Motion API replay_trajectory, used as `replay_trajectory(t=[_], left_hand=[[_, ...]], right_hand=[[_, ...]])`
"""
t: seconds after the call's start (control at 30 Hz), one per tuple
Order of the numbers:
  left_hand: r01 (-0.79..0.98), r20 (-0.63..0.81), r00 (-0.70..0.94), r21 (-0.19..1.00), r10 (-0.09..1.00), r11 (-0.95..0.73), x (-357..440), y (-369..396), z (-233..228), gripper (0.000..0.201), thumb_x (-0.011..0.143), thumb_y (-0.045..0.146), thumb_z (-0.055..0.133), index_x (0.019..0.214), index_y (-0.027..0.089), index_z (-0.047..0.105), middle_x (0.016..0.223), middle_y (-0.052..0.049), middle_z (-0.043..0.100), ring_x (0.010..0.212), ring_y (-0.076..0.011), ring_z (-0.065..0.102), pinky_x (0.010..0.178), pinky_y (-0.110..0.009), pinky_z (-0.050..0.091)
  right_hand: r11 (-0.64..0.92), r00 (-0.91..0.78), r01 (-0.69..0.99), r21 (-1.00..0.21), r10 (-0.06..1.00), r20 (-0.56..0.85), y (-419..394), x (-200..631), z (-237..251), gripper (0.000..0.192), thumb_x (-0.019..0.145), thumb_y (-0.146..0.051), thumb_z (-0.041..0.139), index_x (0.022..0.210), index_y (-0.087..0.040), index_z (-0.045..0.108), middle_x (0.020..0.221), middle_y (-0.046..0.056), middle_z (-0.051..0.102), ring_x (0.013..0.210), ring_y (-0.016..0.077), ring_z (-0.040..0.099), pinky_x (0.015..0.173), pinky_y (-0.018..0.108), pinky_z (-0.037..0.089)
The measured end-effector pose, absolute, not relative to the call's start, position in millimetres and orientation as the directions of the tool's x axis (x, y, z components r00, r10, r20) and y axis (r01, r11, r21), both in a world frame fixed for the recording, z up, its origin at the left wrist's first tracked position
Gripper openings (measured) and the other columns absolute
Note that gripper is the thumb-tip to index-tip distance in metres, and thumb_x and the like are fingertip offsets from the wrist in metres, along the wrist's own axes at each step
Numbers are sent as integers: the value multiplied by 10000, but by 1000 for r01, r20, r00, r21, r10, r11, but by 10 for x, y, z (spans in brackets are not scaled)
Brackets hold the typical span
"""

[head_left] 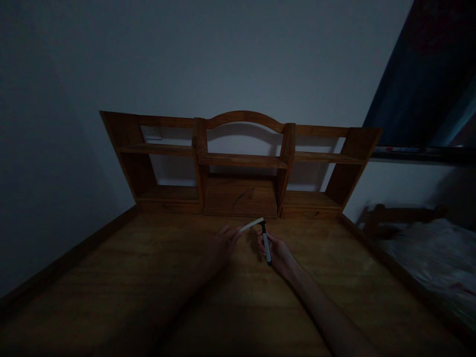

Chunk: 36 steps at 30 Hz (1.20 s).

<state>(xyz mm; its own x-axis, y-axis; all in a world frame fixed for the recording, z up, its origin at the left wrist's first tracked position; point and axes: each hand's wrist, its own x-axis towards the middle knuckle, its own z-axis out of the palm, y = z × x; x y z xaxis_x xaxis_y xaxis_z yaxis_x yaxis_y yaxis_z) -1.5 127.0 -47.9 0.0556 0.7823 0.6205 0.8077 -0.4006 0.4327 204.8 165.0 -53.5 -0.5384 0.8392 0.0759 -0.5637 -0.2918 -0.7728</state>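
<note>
Just before the brown wooden shelf unit (pixel 241 163), low over the wooden desk (pixel 148 277), a slim white pen with a dark tip (pixel 265 243) is gripped in the closed fingers of the right hand (pixel 277 254). Its pale white cap (pixel 252 224) is pinched by the left hand (pixel 223 243), tip and cap nearly touching. Capping or uncapping appears to be in hand; steady alignment is called for.

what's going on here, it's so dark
A person sits at a wooden desk in dim light. The right hand holds a dark pen upright-ish, and the left hand holds a pale slim piece, perhaps its cap, with its end at the pen's tip. Behind the hands stands a wooden shelf unit against the wall.
</note>
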Motion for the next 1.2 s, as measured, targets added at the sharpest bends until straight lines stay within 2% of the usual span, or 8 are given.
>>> replay_trajectory(t=[0.17,0.3,0.43,0.67,0.87,1.1,1.2], left_hand=[[799,601,42,459,798,-388,-53,1306,-487,330,936,400,409,1152,269,619,1039,-32,669,932,-182,622,863,-353,513],[776,604,44,481,795,-408,-31,1294,-463,309,940,373,410,1164,298,609,1048,-32,661,926,-185,621,825,-354,528],[786,594,83,454,800,-419,-4,1288,-476,318,940,363,413,1207,321,580,1081,-29,652,957,-196,616,843,-368,520],[802,615,17,462,789,-378,-53,1337,-511,341,933,407,410,1193,292,597,1056,-40,657,905,-189,635,809,-348,531],[787,625,91,432,775,-440,-30,1326,-513,328,932,375,421,1212,309,580,1101,-22,662,975,-196,620,871,-362,512],[781,602,51,474,797,-407,-58,1359,-525,346,937,384,408,1216,279,583,1105,-41,651,962,-196,618,867,-368,511],[771,598,86,467,797,-434,-54,1353,-516,340,934,392,411,1204,285,589,1091,-33,656,973,-193,615,873,-371,512]], right_hand=[[-300,-534,-566,-768,843,65,1651,2046,-527,154,830,-283,559,889,-157,624,692,16,591,484,108,449,441,232,333],[-308,-526,-571,-761,849,51,1644,2044,-522,137,826,-265,559,881,-162,631,707,16,597,488,103,446,460,231,346],[-301,-536,-570,-764,841,68,1640,2040,-525,154,838,-279,545,880,-160,632,693,17,585,484,105,443,456,230,338],[-281,-532,-564,-776,843,82,1654,2038,-544,163,837,-299,553,889,-162,625,668,16,568,483,112,439,443,228,332],[-291,-537,-559,-776,841,71,1661,2041,-563,180,850,-308,534,907,-162,622,709,19,574,498,116,460,454,236,360],[-291,-530,-558,-777,846,63,1642,2042,-528,151,825,-285,558,893,-167,624,697,16,580,485,113,444,453,234,361],[-279,-517,-570,-773,853,74,1628,2043,-513,149,830,-283,559,889,-166,629,717,20,585,500,110,451,465,233,364]])
